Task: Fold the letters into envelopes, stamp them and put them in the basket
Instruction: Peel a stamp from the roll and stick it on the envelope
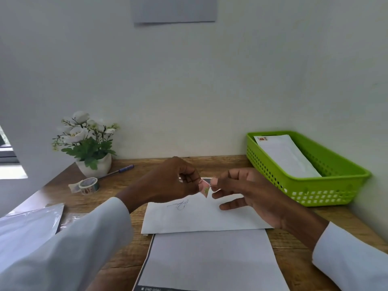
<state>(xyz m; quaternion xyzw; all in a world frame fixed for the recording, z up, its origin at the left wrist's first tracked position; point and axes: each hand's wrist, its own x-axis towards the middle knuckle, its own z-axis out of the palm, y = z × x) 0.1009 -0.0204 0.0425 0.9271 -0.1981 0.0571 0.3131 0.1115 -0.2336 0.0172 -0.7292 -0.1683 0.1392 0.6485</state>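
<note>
The fingers (194, 180) of the left hand (168, 181) are pinched on a small pink paper stamp (204, 188) with a zigzag edge. The fingers (216, 182) of the right hand (249, 192) pinch the other side of the stamp, and the other right fingers are spread out loose. So both hands hold the same stamp between them, up in the air.

Right under the stamp lies a long white paper envelope (201, 217), flat on the brown wooden counter (294, 238). It has a blue pen scribble on it, just below the stamp. Nearer to the person than the envelope lies a flat white sheet of paper (210, 259), and the envelope's edge lies over the top of it.

Both arms wear white sleeves (84, 238).

To the right of the stamp, at the wall, sits a bright green plastic basket (315, 190) with little holes in its sides. Inside it lies a white envelope with a stamp in its corner (285, 154).

To the left of the stamp is a roll of patterned sticky tape (89, 185). Behind the tape lies a blue pen (119, 171), and beside that stands a white pot of white flowers (88, 143). Far left of the stamp, at the counter's edge, lies a shiny clear plastic bag (33, 223).
</note>
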